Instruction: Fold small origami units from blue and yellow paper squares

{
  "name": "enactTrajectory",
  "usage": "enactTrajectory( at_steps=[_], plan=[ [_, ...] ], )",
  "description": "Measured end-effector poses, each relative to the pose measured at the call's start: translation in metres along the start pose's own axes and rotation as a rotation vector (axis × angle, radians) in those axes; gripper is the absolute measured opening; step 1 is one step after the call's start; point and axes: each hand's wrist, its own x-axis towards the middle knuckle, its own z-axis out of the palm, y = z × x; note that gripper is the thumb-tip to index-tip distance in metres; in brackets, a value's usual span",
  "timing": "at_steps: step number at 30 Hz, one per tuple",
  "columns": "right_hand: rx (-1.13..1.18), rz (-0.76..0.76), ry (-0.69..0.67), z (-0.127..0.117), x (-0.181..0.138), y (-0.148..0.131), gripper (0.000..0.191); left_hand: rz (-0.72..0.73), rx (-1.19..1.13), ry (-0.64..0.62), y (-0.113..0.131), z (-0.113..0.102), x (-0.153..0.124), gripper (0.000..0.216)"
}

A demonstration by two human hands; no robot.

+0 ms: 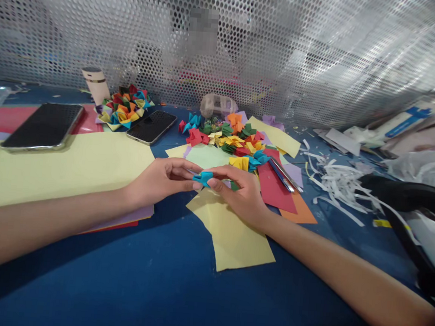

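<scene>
blue and bare along its near side, the bench [146, 298] carries a pale yellow sheet [243, 240] just in front of the hands. past its far end, a small blue folded piece [203, 178] is held up between the left hand [159, 178] and the right hand [243, 192]. its longer axis seems to run from one hand to the other, so it lies to the right of the left fingers and to the left of the right ones; both touch it and neither hand is clearly nearer. the fingers of each are drawn into a close pinch, thumb against forefinger, gripping the piece at opposite ends. beyond it lies a loose heap of coloured folded pieces [232, 141], with a dark phone [152, 126] to the left and white paper strips [342, 185] to the right. farther off, a white packet [409, 123] shows blue printing too blurred to read, and a perforated silvery sheet [143, 51] closes off the back. no brand or label is legible.
</scene>
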Motion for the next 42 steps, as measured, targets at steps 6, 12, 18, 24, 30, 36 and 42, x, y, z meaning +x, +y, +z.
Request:
enactTrajectory(
  at_steps=[6,12,18,24,30,36,42],
  plan=[
    [-0.002,0.043,-0.03,0.004,0.0,0.004,0.039,-0.028,-0.108,0.049,0.001,0.002,-0.002,0.027],
    [0.036,0.042,-0.003,0.004,-0.001,0.008,0.034,-0.07,-0.096,0.047,0.006,0.004,-0.002,0.027],
    [0.089,0.047,-0.025,0.003,-0.001,0.013,0.035,-0.09,-0.164,0.055,0.005,0.0,0.0,0.029],
    [0.265,0.067,-0.035,0.002,0.001,0.012,0.031,-0.138,-0.188,-0.023,0.009,-0.002,-0.001,0.035],
    [0.308,0.047,-0.114,-0.003,0.003,0.013,0.024,-0.126,-0.099,-0.093,0.013,-0.001,-0.002,0.038],
    [0.368,0.085,-0.146,-0.004,0.006,0.013,0.019,-0.078,-0.048,-0.127,0.015,-0.001,-0.002,0.036],
    [0.447,0.178,-0.101,-0.001,0.006,0.015,0.019,-0.071,-0.045,-0.125,0.012,0.0,-0.004,0.036]
  ],
)
